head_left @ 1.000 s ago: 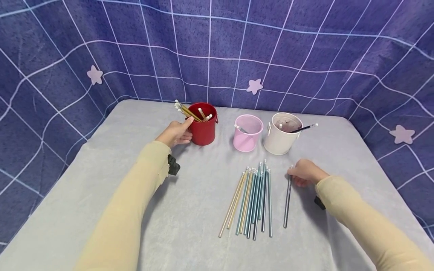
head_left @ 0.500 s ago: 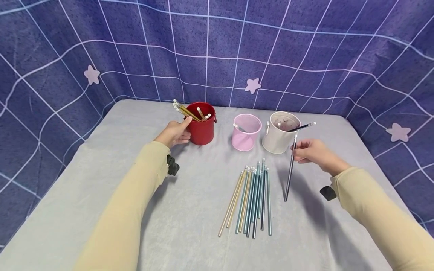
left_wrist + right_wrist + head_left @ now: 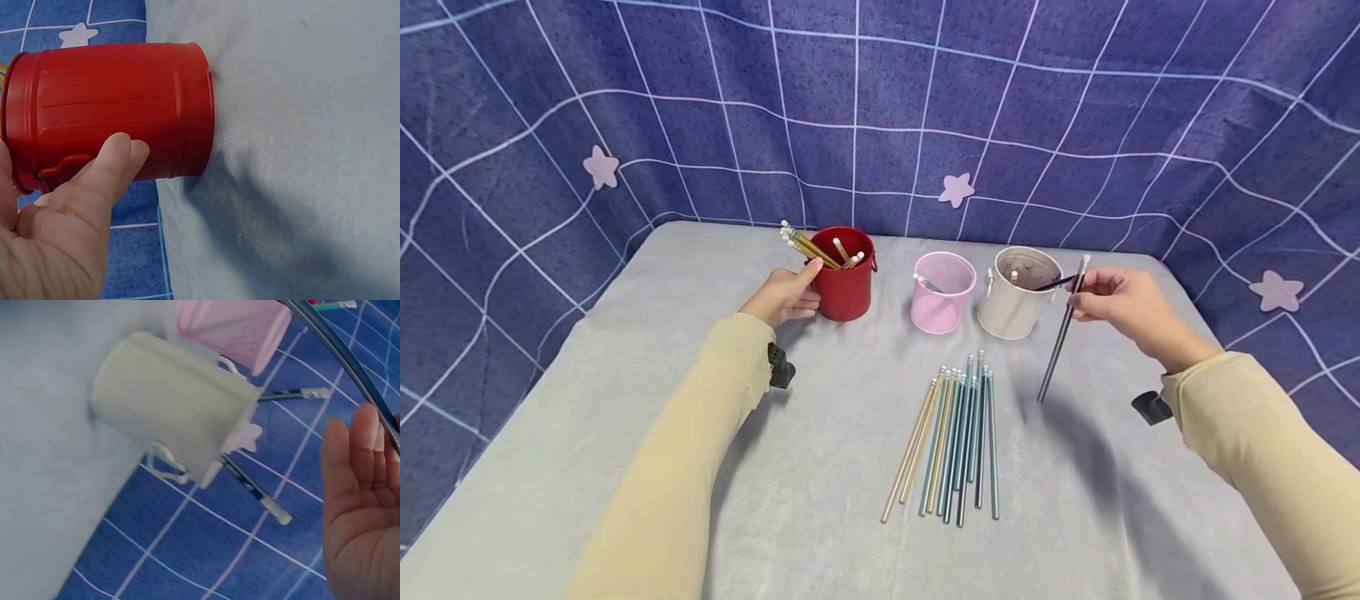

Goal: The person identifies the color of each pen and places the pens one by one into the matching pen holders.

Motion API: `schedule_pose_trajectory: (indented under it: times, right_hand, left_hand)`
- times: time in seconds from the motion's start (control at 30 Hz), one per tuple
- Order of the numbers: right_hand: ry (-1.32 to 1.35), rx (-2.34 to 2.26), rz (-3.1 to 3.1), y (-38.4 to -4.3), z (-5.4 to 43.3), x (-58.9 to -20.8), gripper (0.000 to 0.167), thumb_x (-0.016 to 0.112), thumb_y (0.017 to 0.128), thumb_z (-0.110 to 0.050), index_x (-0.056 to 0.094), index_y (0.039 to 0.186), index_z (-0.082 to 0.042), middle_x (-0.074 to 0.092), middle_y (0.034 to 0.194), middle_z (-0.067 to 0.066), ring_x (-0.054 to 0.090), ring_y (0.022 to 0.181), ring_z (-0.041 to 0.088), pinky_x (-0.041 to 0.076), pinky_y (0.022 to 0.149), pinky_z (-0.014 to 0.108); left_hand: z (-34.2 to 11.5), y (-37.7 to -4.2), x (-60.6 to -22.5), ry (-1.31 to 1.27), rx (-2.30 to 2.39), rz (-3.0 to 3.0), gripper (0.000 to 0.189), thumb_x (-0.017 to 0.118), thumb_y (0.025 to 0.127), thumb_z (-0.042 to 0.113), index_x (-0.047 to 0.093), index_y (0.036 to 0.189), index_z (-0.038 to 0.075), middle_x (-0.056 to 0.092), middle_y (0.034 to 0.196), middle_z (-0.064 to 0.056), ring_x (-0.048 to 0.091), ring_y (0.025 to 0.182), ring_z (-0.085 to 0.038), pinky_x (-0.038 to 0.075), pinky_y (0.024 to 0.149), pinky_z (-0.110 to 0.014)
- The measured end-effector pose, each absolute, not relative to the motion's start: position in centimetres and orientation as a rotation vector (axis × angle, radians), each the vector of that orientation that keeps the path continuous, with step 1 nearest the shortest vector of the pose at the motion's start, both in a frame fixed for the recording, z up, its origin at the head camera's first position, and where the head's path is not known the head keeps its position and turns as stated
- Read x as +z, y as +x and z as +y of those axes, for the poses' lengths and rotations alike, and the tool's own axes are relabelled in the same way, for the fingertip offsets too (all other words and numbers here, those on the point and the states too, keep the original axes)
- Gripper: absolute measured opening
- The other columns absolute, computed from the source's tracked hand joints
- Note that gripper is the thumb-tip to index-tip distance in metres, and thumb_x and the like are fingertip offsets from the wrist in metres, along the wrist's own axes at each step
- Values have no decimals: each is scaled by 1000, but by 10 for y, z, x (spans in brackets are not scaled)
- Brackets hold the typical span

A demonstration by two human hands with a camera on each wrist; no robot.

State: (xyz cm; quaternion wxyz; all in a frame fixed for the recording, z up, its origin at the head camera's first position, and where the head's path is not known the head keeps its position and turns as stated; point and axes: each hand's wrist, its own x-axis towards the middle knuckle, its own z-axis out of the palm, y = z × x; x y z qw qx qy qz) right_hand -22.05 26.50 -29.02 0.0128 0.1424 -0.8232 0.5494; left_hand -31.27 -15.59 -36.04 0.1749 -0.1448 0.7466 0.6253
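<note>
My left hand (image 3: 786, 293) holds the side of a small red bucket (image 3: 119, 100); its thumb is at the rim and its fingers lie along the wall. Several gold pencils (image 3: 807, 244) with white erasers lean inside. My right hand (image 3: 1123, 308) pinches a dark pencil (image 3: 1058, 354) near its eraser end, the pencil tilted with its lower end down towards the table. The hand is just right of a cream bucket (image 3: 169, 403), which holds dark pencils (image 3: 253, 487). In the head view the held pencil crosses in front of one of these.
A pink bucket (image 3: 938, 312) with a pencil inside stands between the red and cream ones. Several gold, teal and dark pencils (image 3: 955, 450) lie in a loose row on the grey cloth-covered table (image 3: 820, 500). A blue gridded curtain (image 3: 880, 100) with stars hangs behind.
My right hand has lifted the dark pencil from the table and carried it up and to the right, beside the cream bucket. My left hand has stayed at the red bucket.
</note>
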Motion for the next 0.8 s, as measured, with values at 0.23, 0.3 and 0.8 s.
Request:
schedule_pose_trajectory:
  times: [0.23, 0.3, 0.8]
  right_hand:
    - [443, 1855, -2230, -220, 260, -270, 31, 56, 82, 16, 66, 69, -10, 69, 75, -9, 64, 63, 1, 52, 63, 13]
    - [449, 1961, -2069, -221, 259, -267, 29, 55, 81, 18, 64, 67, -6, 70, 74, -3, 65, 60, 5, 53, 60, 15]
    - [118, 1469, -2014, -233, 244, -271, 32, 62, 80, 6, 65, 67, -22, 66, 75, -18, 57, 59, -4, 43, 57, 10]
  left_hand:
    - [-156, -313, -361, -413, 1767, 2121, 73, 44, 98, 49, 36, 138, -12, 48, 136, -28, 51, 123, -33, 46, 97, -36]
    - [-156, -313, -361, -409, 1771, 2118, 73, 44, 98, 49, 37, 138, -12, 48, 135, -28, 51, 123, -33, 46, 97, -35]
    - [-158, -315, -359, -459, 1742, 2134, 74, 47, 96, 49, 33, 141, -9, 49, 136, -26, 51, 122, -32, 48, 95, -33]
